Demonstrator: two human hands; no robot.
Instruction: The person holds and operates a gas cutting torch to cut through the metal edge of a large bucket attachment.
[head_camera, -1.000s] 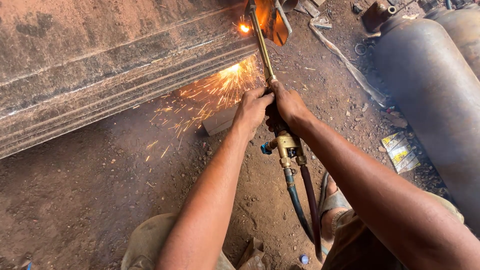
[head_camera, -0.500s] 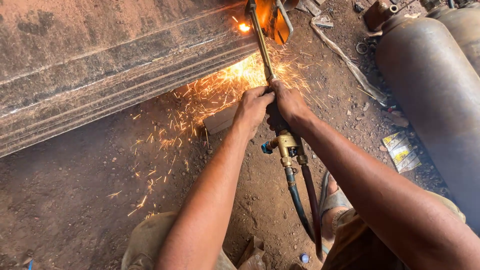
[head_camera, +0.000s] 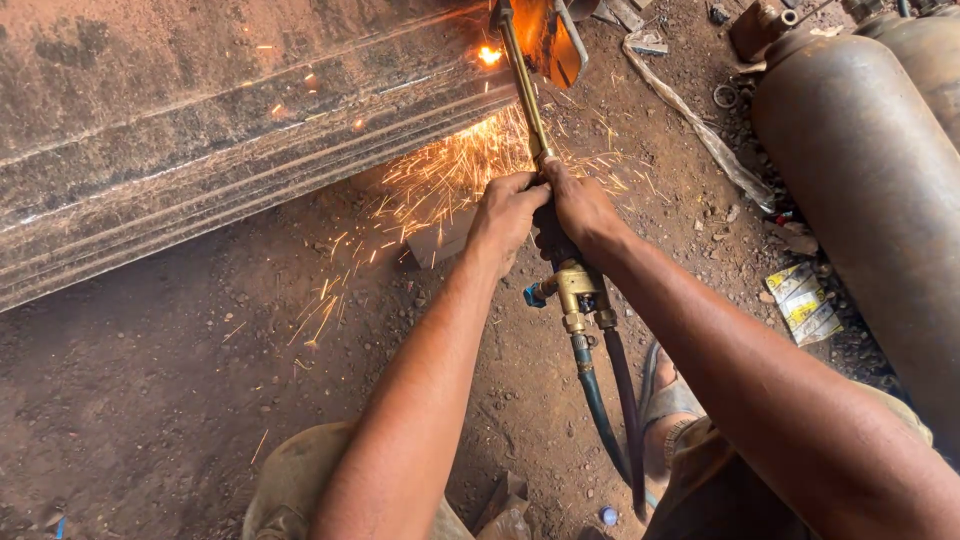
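Cutting through a heavy steel plate (head_camera: 200, 130) with a gas torch (head_camera: 530, 110) is the work in hand here, seen from a camera on the worker's head looking down over both bare forearms. The left hand (head_camera: 507, 215) and the right hand (head_camera: 580, 210) sit side by side, touching, both clenched around the torch's grip just above its brass valve block (head_camera: 578, 292). From that block two hoses (head_camera: 608, 400), one bluish and one dark, trail down between the person's knees.

The torch's slim brass tube runs up and away from the hands to its tip near the top edge of the frame, where a bright orange-white hot spot (head_camera: 489, 55) glows on the plate's edge. Orange sparks (head_camera: 450, 175) spray downward and leftward from under the plate onto the dirt floor (head_camera: 150, 400).

The rusty, ridged plate fills the upper left, lying at a slant. At right lie two large grey gas cylinders (head_camera: 860, 170), with a small yellow printed packet (head_camera: 805, 300) on the ground just beside them. A foot in a sandal (head_camera: 665, 400) shows beneath the right forearm.

Judging by the steady spark shower and the glowing spot, the cut looks to be mid-run rather than starting or finishing. Carrying it on would seem to call for a firm two-handed hold and a slow, even travel of the tip along the plate, keeping the flame on the metal and the hoses clear of falling sparks.
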